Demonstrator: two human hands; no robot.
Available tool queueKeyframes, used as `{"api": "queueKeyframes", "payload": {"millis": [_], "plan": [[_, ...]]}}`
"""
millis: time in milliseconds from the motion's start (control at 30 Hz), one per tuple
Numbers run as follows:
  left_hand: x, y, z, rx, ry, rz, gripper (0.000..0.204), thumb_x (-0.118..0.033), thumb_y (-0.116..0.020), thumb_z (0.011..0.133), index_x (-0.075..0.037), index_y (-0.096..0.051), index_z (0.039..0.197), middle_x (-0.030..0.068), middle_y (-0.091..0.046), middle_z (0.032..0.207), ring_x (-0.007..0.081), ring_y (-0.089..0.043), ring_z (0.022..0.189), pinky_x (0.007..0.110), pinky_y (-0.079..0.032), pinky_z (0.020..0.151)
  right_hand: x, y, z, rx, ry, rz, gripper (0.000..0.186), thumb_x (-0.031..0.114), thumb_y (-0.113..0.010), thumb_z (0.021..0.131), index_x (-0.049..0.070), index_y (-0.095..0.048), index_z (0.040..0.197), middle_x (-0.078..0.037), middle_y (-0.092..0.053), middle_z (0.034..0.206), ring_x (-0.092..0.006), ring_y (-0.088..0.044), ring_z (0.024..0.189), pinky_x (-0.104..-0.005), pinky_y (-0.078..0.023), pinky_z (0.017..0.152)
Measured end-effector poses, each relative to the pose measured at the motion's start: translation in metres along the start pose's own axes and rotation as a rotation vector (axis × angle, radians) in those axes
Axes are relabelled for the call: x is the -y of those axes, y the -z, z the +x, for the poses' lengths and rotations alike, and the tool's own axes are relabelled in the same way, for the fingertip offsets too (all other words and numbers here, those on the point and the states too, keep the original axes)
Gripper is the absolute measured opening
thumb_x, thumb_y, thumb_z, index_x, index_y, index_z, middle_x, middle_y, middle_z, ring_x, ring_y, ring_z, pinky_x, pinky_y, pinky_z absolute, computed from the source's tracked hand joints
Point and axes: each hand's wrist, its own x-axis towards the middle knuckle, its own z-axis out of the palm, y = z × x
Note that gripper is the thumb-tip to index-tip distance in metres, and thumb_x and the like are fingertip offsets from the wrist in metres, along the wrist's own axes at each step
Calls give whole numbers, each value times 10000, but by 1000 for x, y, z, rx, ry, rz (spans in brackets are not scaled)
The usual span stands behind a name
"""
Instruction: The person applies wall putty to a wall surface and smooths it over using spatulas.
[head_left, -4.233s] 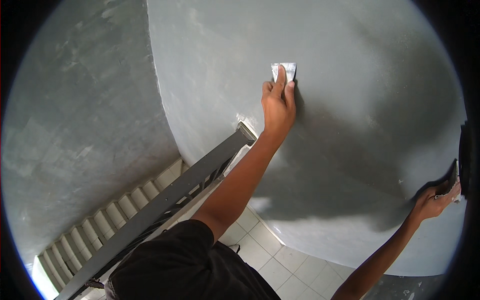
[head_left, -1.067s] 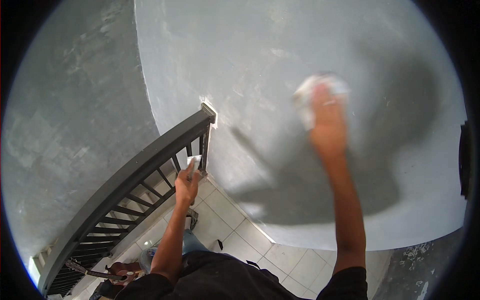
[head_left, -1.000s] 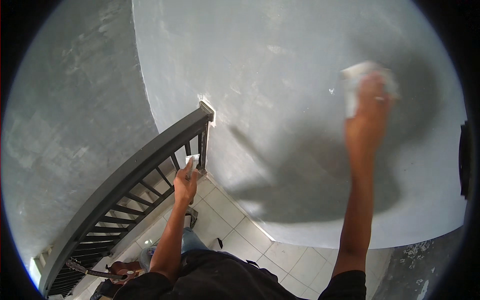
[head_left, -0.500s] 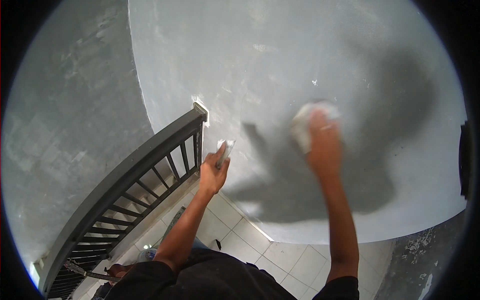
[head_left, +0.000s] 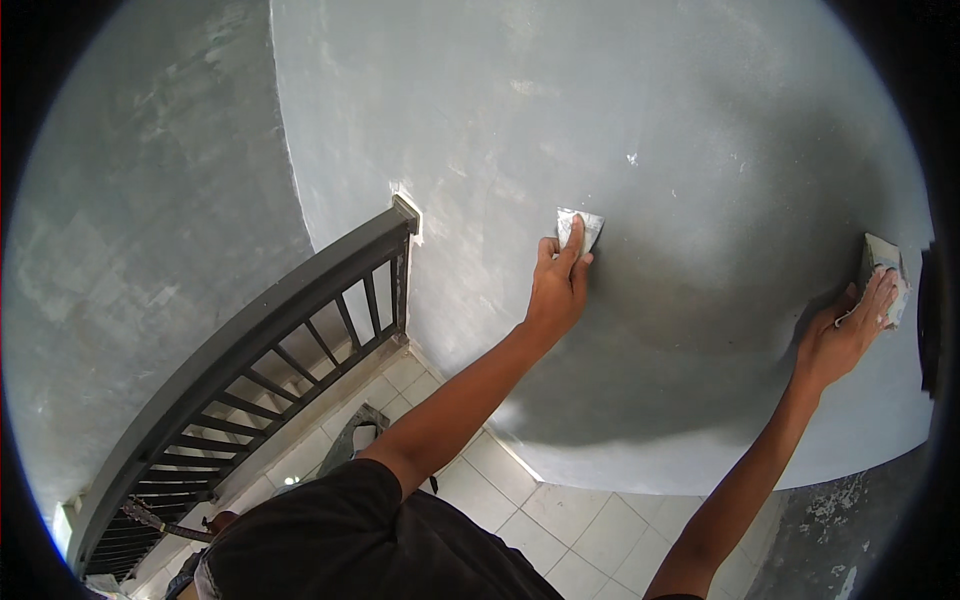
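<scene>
The left hand presses a small pad flat on the grey wall, its long side pointing up. Far right, the right hand grips another pad, tilted up against the wall.

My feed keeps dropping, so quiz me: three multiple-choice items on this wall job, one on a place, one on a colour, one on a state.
1. Where is the railing?
A. left of the left hand
B. right of the right hand
C. between the hands

2. What colour is the wall?
A. red
B. grey
C. yellow

3. How is the left hand?
A. hanging free
B. gripping the railing
C. pressing a pad to the wall

Answers:
1. A: the dark railing meets the wall's corner, left of the left hand.
2. B: the plaster is plain grey.
3. C: its fingers hold the pale pad flat on the wall; the right hand does likewise with another pad.
</scene>
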Motion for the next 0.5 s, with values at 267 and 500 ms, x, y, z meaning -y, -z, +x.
{"api": "queueKeyframes", "payload": {"millis": [267, 500], "plan": [[-1, -8, -25, 29, -12, -6, 492, -32, -565, 964, -96, -485, 1445, 56, -453, 808, 166, -418, 721, 287, -402, 624, 0, -3, 2, -53, 35, -17, 452, 80, -545, 963, 68, -505, 1413, -110, -472, 1490, -330, -380, 1417, -527, -260, 1151], [1, 3, 42, -147, -70, 105, 502, -53, -581, 961, -71, -469, 1450, 88, -445, 725, 200, -433, 717, 324, -414, 640, 2, -4, 3, -77, 40, 17, 446, 97, -528, 971, 67, -504, 1415, -122, -474, 1487, -329, -378, 1419, -528, -250, 1154]]}}
